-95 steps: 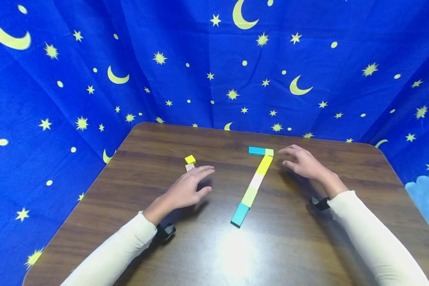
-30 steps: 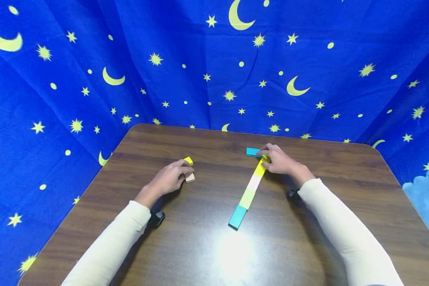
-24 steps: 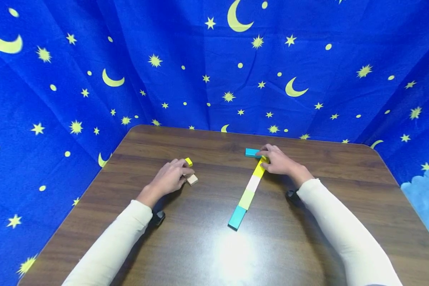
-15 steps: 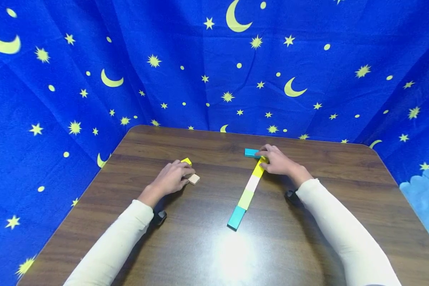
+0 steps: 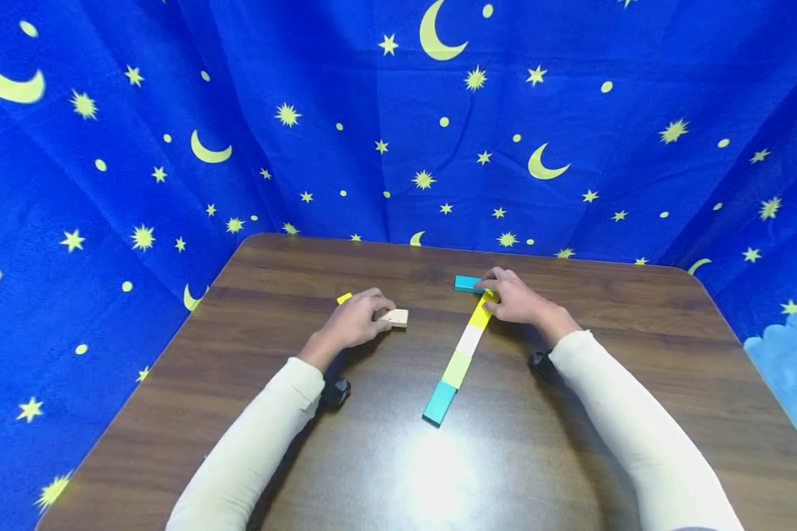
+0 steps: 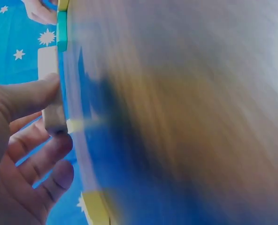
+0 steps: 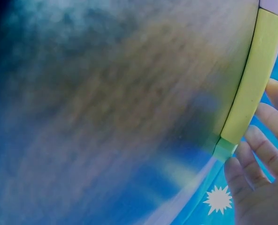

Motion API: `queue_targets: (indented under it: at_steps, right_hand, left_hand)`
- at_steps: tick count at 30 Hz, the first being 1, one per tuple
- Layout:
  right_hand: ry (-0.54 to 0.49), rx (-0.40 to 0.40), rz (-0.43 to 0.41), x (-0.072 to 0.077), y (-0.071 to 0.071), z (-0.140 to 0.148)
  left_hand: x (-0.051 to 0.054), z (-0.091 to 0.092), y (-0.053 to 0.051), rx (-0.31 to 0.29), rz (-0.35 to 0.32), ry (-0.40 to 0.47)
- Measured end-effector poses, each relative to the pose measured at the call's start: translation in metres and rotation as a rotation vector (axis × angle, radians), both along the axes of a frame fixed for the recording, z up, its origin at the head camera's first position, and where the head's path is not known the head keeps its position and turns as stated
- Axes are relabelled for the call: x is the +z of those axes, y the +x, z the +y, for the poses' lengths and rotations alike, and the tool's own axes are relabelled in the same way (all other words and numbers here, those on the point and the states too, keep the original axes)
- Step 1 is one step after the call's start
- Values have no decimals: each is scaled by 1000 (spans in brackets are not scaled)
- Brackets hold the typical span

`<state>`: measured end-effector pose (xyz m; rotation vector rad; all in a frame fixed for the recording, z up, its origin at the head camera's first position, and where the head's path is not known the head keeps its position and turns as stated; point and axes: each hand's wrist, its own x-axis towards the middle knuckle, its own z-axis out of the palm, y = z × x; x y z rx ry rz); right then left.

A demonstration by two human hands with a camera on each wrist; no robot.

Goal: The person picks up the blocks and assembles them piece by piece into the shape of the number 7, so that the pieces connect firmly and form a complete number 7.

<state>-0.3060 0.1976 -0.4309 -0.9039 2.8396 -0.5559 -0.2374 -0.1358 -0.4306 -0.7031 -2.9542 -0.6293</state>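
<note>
My left hand (image 5: pixel 355 321) pinches a pale wooden block (image 5: pixel 399 318) between thumb and fingers; in the left wrist view the thumb presses the wooden block's side (image 6: pixel 48 61). Flat blocks form a 7 shape to the right: a teal block (image 5: pixel 466 284) on top, then a slanting row of yellow (image 5: pixel 480 317), pale pink (image 5: pixel 468 341), light green (image 5: pixel 456 370) and teal blocks (image 5: pixel 440 403). My right hand (image 5: pixel 521 301) rests its fingertips at the corner, touching the yellow block. In the right wrist view a small green block (image 7: pixel 225 150) shows beside the fingertips.
A small yellow block (image 5: pixel 344 298) lies behind my left hand. The brown wooden table (image 5: pixel 544 457) ends at a blue curtain (image 5: pixel 345 88) with stars and moons. Light glares off the table's near middle.
My right hand reached in to the corner of the 7 and has stayed there. My left hand took the wooden block from beside the small yellow block and moved it rightward.
</note>
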Motion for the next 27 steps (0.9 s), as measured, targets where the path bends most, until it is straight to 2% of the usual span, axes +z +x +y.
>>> queue_targets:
  at_steps: [3, 8, 15, 19, 23, 27]
  right_hand:
    - [3, -2, 0, -1, -1, 1]
    - [-3, -10, -16, -1, -1, 1]
    - [-13, 10, -8, -3, -1, -4]
    - [-22, 5, -13, -4, -1, -3]
    - [-25, -3, -10, -4, -2, 0]
    - [-35, -7, -15, -2, -2, 0]
  left_hand:
    - [-1, 15, -11, 44, -45, 73]
    - [-4, 36, -29, 160, -108, 145]
    - [-19, 55, -44, 252, -183, 205]
    - [-24, 64, -52, 273, -160, 267]
    - [-26, 72, -58, 283, -124, 324]
    - [-26, 77, -62, 311, -116, 377]
